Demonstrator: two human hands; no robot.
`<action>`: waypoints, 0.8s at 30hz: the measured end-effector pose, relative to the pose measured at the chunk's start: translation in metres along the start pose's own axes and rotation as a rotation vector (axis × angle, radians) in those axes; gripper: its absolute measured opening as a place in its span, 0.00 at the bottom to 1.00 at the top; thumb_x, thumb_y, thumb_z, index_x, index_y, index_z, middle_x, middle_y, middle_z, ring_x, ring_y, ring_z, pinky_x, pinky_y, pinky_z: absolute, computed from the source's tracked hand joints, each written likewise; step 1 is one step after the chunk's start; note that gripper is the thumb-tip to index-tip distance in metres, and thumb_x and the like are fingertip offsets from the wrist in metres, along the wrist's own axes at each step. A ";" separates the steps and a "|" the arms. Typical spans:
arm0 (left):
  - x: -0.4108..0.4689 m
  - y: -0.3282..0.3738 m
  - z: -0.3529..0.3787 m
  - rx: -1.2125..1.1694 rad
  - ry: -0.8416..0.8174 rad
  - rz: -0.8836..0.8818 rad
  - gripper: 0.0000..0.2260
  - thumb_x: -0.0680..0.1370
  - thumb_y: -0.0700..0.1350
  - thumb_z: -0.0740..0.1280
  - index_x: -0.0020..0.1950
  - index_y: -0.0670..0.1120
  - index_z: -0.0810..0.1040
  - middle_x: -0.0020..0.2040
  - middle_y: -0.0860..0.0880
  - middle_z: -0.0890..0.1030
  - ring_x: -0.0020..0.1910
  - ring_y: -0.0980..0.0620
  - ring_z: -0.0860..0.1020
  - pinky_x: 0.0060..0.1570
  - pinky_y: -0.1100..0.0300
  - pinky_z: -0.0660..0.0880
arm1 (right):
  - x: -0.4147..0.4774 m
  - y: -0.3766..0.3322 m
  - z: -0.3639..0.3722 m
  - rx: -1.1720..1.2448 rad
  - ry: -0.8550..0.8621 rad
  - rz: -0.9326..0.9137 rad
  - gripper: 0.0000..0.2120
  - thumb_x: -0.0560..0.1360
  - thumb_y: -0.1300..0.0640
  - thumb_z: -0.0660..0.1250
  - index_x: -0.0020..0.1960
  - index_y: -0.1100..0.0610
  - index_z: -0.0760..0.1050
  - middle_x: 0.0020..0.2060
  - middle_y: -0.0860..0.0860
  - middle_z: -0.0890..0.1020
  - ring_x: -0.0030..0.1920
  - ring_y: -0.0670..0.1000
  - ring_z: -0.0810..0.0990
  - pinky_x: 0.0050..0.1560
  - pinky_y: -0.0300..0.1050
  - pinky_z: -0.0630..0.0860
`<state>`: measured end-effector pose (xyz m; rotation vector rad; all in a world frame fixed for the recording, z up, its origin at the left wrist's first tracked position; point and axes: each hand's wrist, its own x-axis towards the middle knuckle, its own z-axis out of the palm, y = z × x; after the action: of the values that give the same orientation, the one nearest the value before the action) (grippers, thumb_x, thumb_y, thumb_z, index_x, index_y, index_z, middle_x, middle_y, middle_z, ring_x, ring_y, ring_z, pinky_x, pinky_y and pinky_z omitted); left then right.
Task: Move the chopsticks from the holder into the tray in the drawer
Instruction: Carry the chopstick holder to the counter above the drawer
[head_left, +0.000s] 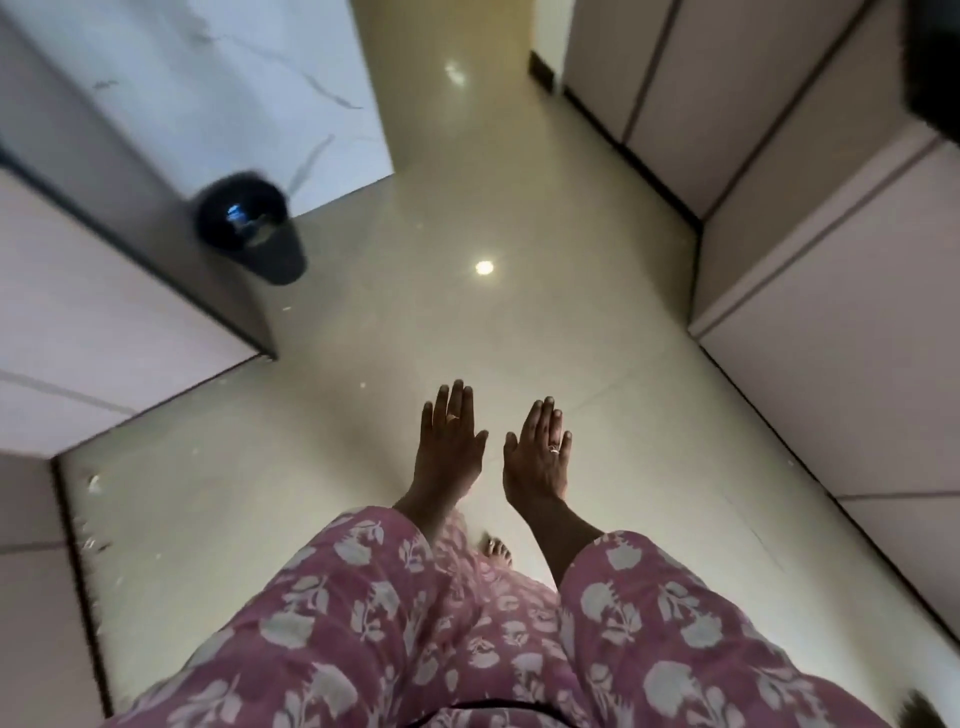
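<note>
My left hand (449, 444) and my right hand (537, 460) are stretched out side by side over the glossy floor, palms down, fingers straight and slightly apart. Neither hand holds anything. Each wears a ring. Pink floral sleeves cover both forearms. No chopsticks, holder, drawer or tray appear in the head view.
A dark round bin (249, 228) stands on the cream tiled floor (467, 322) beside the left cabinet block (104, 291). Pale cabinet fronts (831, 322) line the right side. A marble-patterned wall (234, 78) rises at the back left. A bare foot (497, 551) shows below my hands.
</note>
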<state>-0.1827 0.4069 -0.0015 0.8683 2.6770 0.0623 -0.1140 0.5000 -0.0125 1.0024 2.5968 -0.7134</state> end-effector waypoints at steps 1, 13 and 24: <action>0.017 0.014 0.000 -0.006 -0.034 0.044 0.30 0.81 0.51 0.57 0.77 0.39 0.50 0.78 0.40 0.52 0.77 0.42 0.50 0.74 0.48 0.47 | 0.009 0.010 -0.010 0.026 0.024 0.038 0.29 0.82 0.51 0.47 0.76 0.60 0.39 0.77 0.55 0.41 0.77 0.53 0.41 0.76 0.52 0.41; 0.190 0.139 -0.031 0.116 -0.037 0.459 0.28 0.82 0.52 0.50 0.78 0.41 0.45 0.79 0.43 0.50 0.78 0.45 0.47 0.75 0.50 0.44 | 0.130 0.086 -0.113 0.216 0.201 0.394 0.28 0.82 0.52 0.46 0.76 0.59 0.38 0.77 0.53 0.41 0.77 0.52 0.39 0.76 0.51 0.38; 0.337 0.253 -0.088 0.139 0.008 0.642 0.29 0.82 0.54 0.50 0.77 0.39 0.48 0.78 0.41 0.54 0.77 0.43 0.52 0.74 0.49 0.48 | 0.237 0.140 -0.233 0.230 0.407 0.537 0.28 0.82 0.51 0.45 0.76 0.59 0.37 0.77 0.54 0.40 0.77 0.53 0.39 0.74 0.47 0.35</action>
<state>-0.3245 0.8128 0.0193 1.7359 2.3174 0.0267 -0.2057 0.8452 0.0384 1.9931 2.3901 -0.7272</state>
